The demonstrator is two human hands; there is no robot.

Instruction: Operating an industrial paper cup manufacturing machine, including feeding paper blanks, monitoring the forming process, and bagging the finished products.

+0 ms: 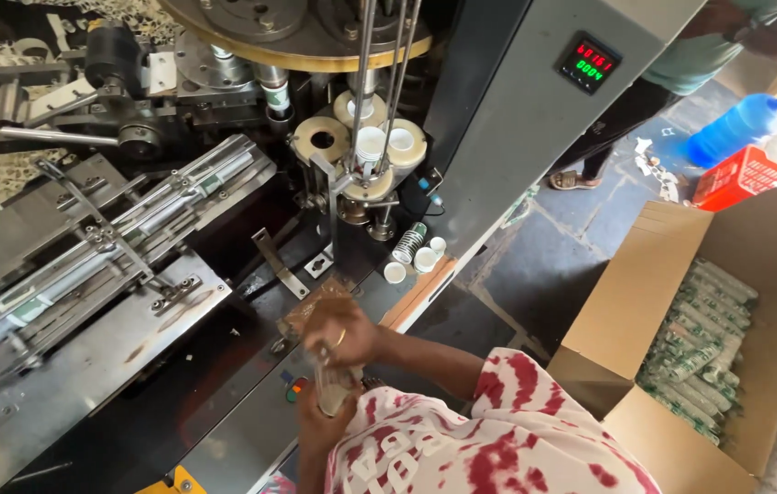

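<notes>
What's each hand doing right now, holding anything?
Left hand: closed on a clear plastic sleeve.
Right hand: fingers curled at the sleeve's top; grip cannot be told.

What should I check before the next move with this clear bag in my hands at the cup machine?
1. Both hands on the bag: ok. The right hand and the left hand meet on the clear plastic bag.
2. Bag contents: cannot tell, blurred.
3. Hands away from the moving parts: ok. The round turret is well above them in the view.
4. Loose cups: not ok. A few white paper cups lie on the machine's edge.
5. Cardboard box open: ok, with sleeved cup stacks inside.
6. Floor nearby: not ok. Another person's foot stands close by.
</notes>
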